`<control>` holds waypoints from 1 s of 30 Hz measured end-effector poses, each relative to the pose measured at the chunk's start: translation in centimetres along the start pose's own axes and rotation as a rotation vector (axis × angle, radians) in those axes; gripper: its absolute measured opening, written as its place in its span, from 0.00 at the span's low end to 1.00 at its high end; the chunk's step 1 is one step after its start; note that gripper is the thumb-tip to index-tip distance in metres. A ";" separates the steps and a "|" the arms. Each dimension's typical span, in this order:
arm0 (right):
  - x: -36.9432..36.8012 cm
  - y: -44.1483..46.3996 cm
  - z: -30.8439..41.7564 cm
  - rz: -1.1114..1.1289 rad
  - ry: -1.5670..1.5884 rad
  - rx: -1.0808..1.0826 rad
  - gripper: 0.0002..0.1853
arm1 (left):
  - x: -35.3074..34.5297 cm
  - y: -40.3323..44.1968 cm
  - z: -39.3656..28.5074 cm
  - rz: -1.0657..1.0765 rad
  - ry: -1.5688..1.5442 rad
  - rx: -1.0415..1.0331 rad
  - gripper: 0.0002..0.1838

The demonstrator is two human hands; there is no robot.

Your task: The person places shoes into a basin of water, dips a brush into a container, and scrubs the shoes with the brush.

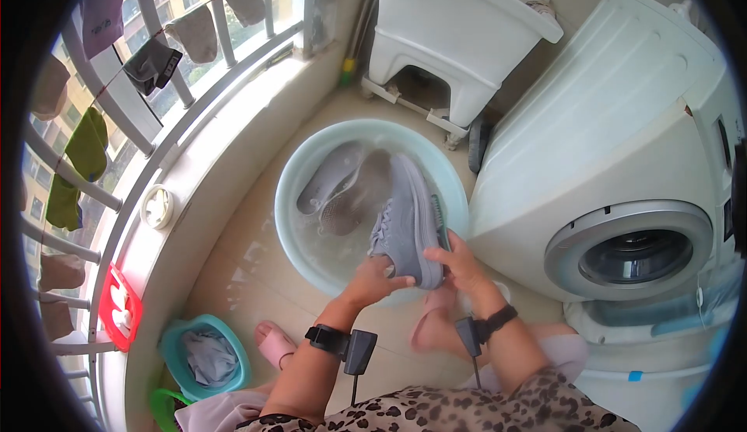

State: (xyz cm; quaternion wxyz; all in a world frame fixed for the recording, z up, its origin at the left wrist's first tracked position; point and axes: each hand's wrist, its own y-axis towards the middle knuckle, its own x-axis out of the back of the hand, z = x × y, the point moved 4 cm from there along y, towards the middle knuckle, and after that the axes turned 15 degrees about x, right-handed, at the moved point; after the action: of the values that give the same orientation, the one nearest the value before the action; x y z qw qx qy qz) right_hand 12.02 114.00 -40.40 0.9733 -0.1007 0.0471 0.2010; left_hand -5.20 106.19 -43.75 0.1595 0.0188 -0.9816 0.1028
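A grey lace-up sneaker (406,214) is held over a pale blue basin (292,234) of water, its toe pointing away from me. My left hand (373,280) grips it at the ankle opening, with the fingers partly inside the shoe. On the sole side, my right hand (461,262) is closed around a scrub brush (440,218) with a greenish edge, and its thumb rests on the shoe's heel. Most of the brush is hidden behind the sneaker. In the water lie a grey insole (331,177) and a brownish-grey shoe shape (354,199), partly submerged.
A washing machine (537,167) stands at the right, a white washtub (459,35) beyond the basin. Lower left, a teal basin (237,358) holds cloth. A red soap dish (117,307) and a round white container (158,206) sit on the ledge; socks (194,34) hang along the railing.
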 end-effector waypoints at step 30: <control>-1.0 2.3 -8.0 0.193 -1.093 -0.007 0.15 | 0.4 0.0 5.0 -0.189 -1.614 0.747 0.18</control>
State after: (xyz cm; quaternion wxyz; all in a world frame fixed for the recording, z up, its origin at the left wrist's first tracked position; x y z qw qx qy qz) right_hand 9.73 113.99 -48.45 0.8328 0.0200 -0.4564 0.3126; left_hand -7.14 105.20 -48.22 -0.5887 0.2170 -0.6916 0.3578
